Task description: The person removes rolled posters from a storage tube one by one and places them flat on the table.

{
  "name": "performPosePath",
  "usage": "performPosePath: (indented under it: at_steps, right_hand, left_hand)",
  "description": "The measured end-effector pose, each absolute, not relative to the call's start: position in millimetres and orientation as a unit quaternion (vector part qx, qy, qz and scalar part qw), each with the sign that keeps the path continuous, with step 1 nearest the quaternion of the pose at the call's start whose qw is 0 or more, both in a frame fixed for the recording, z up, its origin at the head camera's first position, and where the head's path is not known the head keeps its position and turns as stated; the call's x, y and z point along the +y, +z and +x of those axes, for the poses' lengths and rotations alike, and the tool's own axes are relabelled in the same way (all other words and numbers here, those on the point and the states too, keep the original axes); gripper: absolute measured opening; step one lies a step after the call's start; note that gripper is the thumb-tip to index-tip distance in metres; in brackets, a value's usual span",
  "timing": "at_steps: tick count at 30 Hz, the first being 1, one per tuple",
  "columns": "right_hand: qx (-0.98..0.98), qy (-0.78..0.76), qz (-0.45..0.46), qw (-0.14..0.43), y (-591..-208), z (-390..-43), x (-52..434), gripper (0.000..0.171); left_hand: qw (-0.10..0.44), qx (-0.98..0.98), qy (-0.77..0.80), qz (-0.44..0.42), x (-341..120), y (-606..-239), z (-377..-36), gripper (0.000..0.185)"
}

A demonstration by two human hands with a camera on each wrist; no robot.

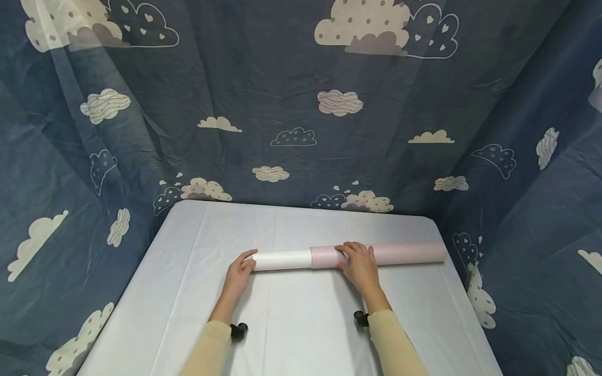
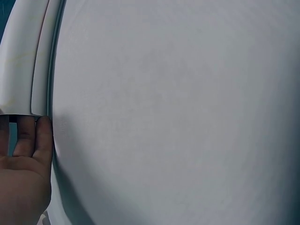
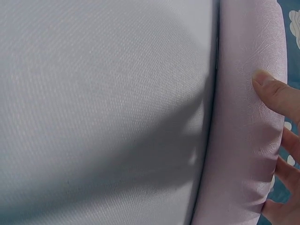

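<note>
A long roll lies across the white table point(image 1: 301, 324); its left part is a white roll point(image 1: 282, 259) and its right part a pink roll point(image 1: 404, 253), meeting end to end. My left hand point(image 1: 241, 271) grips the left end of the white roll point(image 2: 18, 61), and the left wrist view shows the fingers point(image 2: 28, 136) curled at that end. My right hand point(image 1: 359, 263) lies over the pink roll just right of the joint. In the right wrist view its thumb point(image 3: 276, 93) presses the pink roll point(image 3: 239, 117) while the other fingers wrap round the far side.
A dark blue cloth with cloud prints point(image 1: 291, 104) hangs behind and on both sides of the table. The pink roll's right end reaches close to the table's right edge point(image 1: 442, 245). Black camera mounts point(image 1: 239, 330) sit at both wrists.
</note>
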State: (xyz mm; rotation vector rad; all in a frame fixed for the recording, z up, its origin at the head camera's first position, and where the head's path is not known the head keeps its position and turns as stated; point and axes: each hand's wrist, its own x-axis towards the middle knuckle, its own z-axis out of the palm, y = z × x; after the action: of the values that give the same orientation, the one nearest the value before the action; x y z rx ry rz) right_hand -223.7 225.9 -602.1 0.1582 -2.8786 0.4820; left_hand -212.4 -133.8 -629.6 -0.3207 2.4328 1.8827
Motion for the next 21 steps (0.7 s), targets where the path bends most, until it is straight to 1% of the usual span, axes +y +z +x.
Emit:
performPosePath:
  at_steps: [10, 21]
  right_hand:
    - [-0.978, 0.166, 0.056, 0.115, -601.2, -222.9, 225.3, 0.047]
    - [-0.978, 0.17, 0.052, 0.113, -601.5, -221.9, 225.4, 0.048]
  left_hand:
    - [0.032, 0.787, 0.605, -0.114, -136.4, -629.9, -210.7, 0.038]
    - [0.027, 0.782, 0.611, -0.116, -142.2, -629.6, -207.8, 0.038]
